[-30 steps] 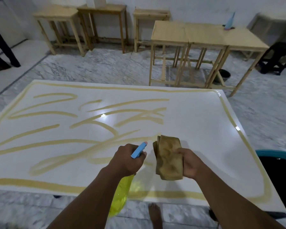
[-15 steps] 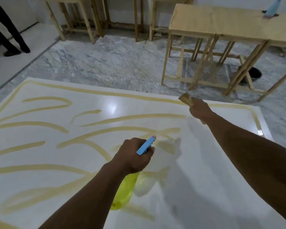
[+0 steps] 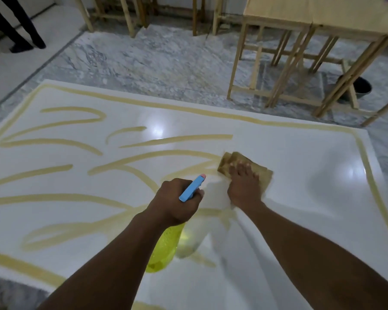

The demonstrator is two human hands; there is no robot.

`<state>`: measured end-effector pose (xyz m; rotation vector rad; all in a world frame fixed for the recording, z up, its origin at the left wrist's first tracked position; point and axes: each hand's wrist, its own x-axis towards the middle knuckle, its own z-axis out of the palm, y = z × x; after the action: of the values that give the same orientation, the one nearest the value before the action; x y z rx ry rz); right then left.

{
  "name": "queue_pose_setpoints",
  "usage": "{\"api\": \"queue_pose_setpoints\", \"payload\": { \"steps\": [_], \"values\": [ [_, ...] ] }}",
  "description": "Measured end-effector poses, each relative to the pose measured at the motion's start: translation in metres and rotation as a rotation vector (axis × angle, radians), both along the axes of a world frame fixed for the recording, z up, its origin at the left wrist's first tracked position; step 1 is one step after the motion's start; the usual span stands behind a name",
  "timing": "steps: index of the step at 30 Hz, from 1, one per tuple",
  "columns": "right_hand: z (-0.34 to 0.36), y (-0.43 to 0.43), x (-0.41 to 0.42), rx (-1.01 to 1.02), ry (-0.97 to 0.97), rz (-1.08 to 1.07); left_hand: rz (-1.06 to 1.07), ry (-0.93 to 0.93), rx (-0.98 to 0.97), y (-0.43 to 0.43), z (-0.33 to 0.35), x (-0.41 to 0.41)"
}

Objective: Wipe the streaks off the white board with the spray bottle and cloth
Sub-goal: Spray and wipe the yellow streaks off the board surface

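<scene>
right hand (image 3: 244,189) presses cloth (image 3: 235,159) flat-fingered onto white board (image 3: 300,186), likely for broad contact on streaks (image 3: 177,138). left hand (image 3: 177,204) grips spray bottle (image 3: 166,247), nozzle forward, ready

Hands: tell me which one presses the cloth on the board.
The right hand, fingers flat on the cloth; the left hand grips the spray bottle instead.

Neck and trigger of the spray bottle (image 3: 166,249) hidden inside the left hand (image 3: 177,202), lower body partly behind the forearm. Middle of the cloth (image 3: 263,175) covered by the right hand (image 3: 244,186), its edges blurred. The board (image 3: 300,175) is cut off at left and bottom; wooden tables (image 3: 300,10) and a bystander's legs (image 3: 14,23) cut off at top; bucket (image 3: 364,86) half behind a table leg.
</scene>
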<state>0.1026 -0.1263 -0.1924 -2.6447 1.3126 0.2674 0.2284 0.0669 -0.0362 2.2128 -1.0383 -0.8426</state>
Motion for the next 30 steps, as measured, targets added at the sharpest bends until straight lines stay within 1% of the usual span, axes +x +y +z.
{"api": "queue_pose_setpoints", "payload": {
  "steps": [3,6,8,9,11,12,13,14,17,19,20,22,23,24,25,27,29,30],
  "values": [
    [0.004,0.089,-0.026,0.056,-0.043,0.027,0.004,-0.022,0.007,0.045,0.006,-0.012],
    [0.007,0.185,-0.052,0.111,-0.024,0.069,0.016,-0.013,-0.012,0.096,0.016,-0.028],
    [0.012,0.247,-0.064,0.124,-0.074,0.084,0.019,0.003,-0.011,0.128,0.021,-0.039],
    [0.012,0.272,-0.068,0.131,-0.089,0.089,0.017,0.012,-0.006,0.144,0.022,-0.044],
    [0.02,0.29,-0.071,0.189,-0.084,0.094,0.025,0.034,0.0,0.168,0.023,-0.05],
    [0.036,0.294,-0.071,0.267,-0.119,0.052,0.03,0.037,-0.001,0.184,0.028,-0.052],
    [0.051,0.286,-0.072,0.388,-0.171,-0.029,0.033,0.039,0.001,0.192,0.029,-0.053],
    [0.069,0.276,-0.074,0.524,-0.279,-0.15,0.03,0.032,0.001,0.198,0.03,-0.053],
    [0.109,0.24,-0.093,1.037,-0.694,-0.553,0.0,0.003,0.012,0.204,0.034,-0.052],
    [0.117,0.224,-0.109,1.412,-0.991,-0.753,-0.006,0.017,0.013,0.199,0.035,-0.053],
    [0.121,0.218,-0.112,1.55,-1.114,-0.827,-0.003,0.033,0.001,0.191,0.037,-0.05],
    [0.115,0.207,-0.111,1.714,-1.302,-0.918,0.011,0.048,-0.017,0.171,0.036,-0.044],
    [0.11,0.201,-0.108,1.766,-1.349,-0.945,0.021,0.054,-0.025,0.161,0.036,-0.04],
    [0.106,0.197,-0.103,1.795,-1.376,-0.956,0.025,0.055,-0.034,0.151,0.037,-0.037],
    [0.105,0.187,-0.098,1.826,-1.368,-0.924,0.026,0.055,-0.041,0.14,0.036,-0.033],
    [0.104,0.148,-0.086,1.756,-1.239,-0.9,0.019,0.049,-0.046,0.114,0.034,-0.024],
    [0.114,0.093,-0.075,1.504,-1.042,-0.878,0.009,0.035,-0.036,0.088,0.032,-0.013],
    [0.119,0.059,-0.068,1.365,-0.964,-0.828,0.011,0.029,-0.035,0.075,0.033,-0.007]
  ]
}}
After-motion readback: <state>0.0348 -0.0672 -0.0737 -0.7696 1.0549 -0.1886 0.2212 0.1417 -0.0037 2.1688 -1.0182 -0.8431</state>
